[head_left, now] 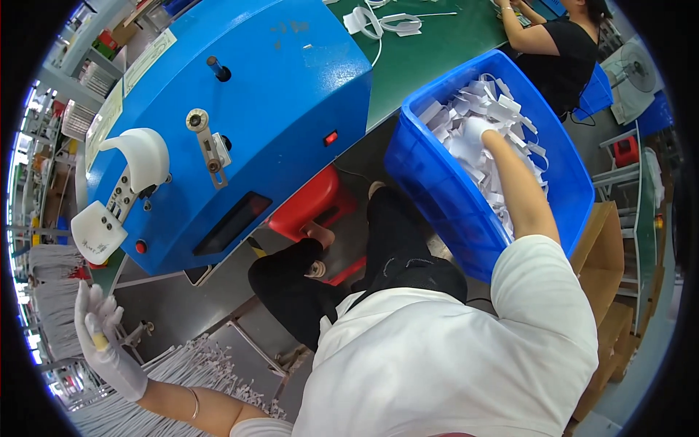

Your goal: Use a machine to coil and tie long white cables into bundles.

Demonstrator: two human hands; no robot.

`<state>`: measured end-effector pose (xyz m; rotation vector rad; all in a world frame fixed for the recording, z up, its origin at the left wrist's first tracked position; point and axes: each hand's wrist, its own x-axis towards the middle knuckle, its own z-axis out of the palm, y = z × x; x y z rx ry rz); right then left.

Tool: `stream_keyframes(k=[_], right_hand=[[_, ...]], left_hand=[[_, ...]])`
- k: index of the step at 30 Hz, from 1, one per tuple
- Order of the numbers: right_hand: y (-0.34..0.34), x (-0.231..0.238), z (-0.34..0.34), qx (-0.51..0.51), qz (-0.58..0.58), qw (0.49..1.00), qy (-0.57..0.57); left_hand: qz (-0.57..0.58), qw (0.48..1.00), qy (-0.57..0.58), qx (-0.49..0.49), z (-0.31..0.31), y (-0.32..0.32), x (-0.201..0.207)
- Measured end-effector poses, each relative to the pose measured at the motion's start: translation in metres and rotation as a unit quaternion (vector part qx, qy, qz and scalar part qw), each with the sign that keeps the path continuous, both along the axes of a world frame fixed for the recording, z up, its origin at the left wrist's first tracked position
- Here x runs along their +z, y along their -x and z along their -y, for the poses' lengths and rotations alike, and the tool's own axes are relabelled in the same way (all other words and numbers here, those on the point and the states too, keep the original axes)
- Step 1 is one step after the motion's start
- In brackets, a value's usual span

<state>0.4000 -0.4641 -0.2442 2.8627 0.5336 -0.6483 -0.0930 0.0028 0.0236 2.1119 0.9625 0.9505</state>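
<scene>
My right hand (475, 135), in a white glove, reaches into a deep blue plastic bin (451, 186) on my right. Its fingers are lost among the loose white strips (499, 105) heaped there, so their grip is hidden. Out at the far left, my left hand (109, 346) is raised with its white-gloved fingers stretched upward, and a yellow band shows on one finger. Nothing is seen in that palm. Just above it is the blue bench machine (291, 80), which carries a white curved guide (149, 160) and a metal roller arm (207, 146).
Bundles of grey-white cables (182, 375) lie at lower left. A red stool (309, 204) stands under the green table (408, 65), which bears a coiled white cable (371, 22). Cardboard boxes (601, 262) flank the bin, and another person (550, 44) sits beyond it.
</scene>
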Motion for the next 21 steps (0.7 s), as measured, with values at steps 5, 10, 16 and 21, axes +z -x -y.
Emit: stream_keyframes(k=[5,10,16,21], right_hand=[[-0.031,0.114,-0.014,0.009,-0.028,0.946,-0.323],[0.084,0.253,-0.115,0.185,-0.120,0.789,-0.574],[0.222,0.300,-0.202,0.557,0.312,0.559,-0.529],[0.242,0.287,-0.265,0.600,0.303,0.462,-0.579]], left_hand=[[0.085,0.992,-0.042,-0.084,0.023,-0.019,0.004],[0.061,0.938,0.137,-0.311,0.072,-0.072,0.008],[0.201,0.846,0.308,-0.387,0.095,-0.096,0.005],[0.227,0.946,0.083,-0.215,0.077,-0.092,0.025]])
